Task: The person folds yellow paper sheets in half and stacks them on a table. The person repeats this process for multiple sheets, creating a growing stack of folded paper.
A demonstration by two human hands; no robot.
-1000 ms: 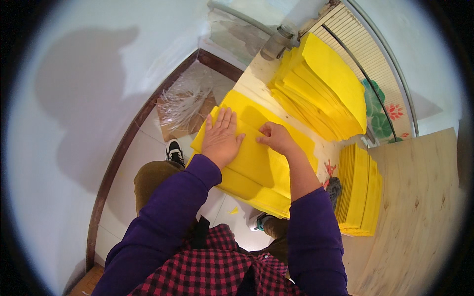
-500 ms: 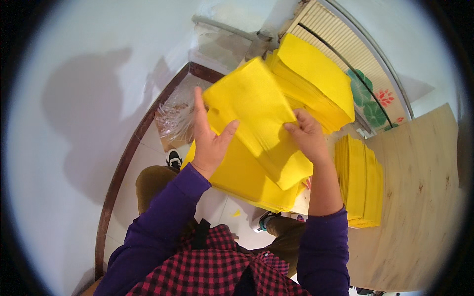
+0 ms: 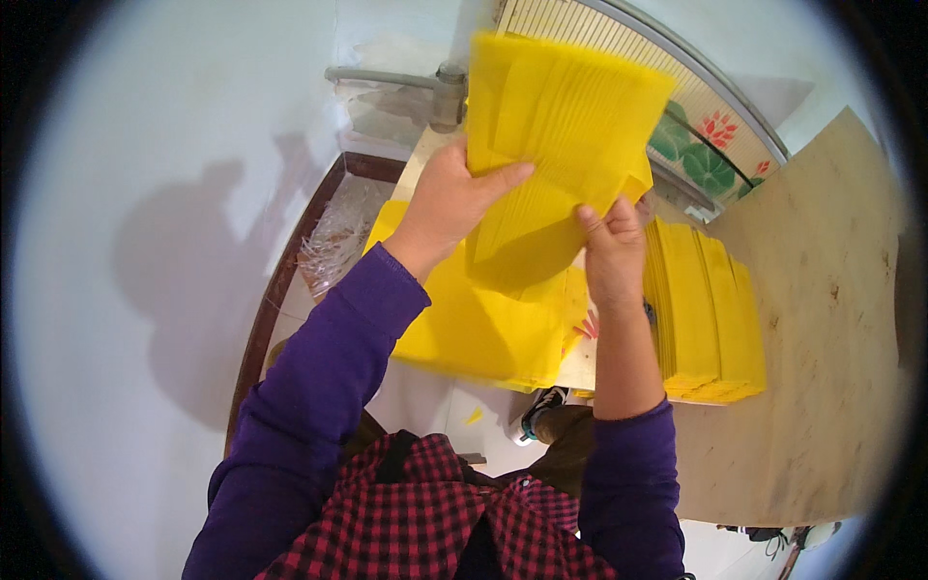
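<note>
The yellow piece (image 3: 570, 116) is up in front of me, clear of the low table and partly covering the yellow material behind it. My right hand (image 3: 616, 251) grips its lower right edge, thumb on the near face and fingers curled in. My left hand (image 3: 447, 205) has its left edge, thumb laid across the front; the other fingers are hidden behind, so I judge it a light clasp. Fine lines run over the piece, and I cannot tell whether I have one layer or several.

Below it, a flat yellow pile (image 3: 464, 329) lies on the pale tabletop (image 3: 580, 365), untouched by either hand. Beside my right forearm, a neat yellow stack (image 3: 701, 309) stands with its edges lined up; I take that part as done. The piece I hold is not set down anywhere, and the flat pile looks like work left over, so I would call this partway along. How many remain I cannot count.

Further out, small red things (image 3: 588, 326) lie by the pile, clear plastic strands (image 3: 338, 232) sit near the wall, and a wooden board (image 3: 802, 358) spreads at my right.
</note>
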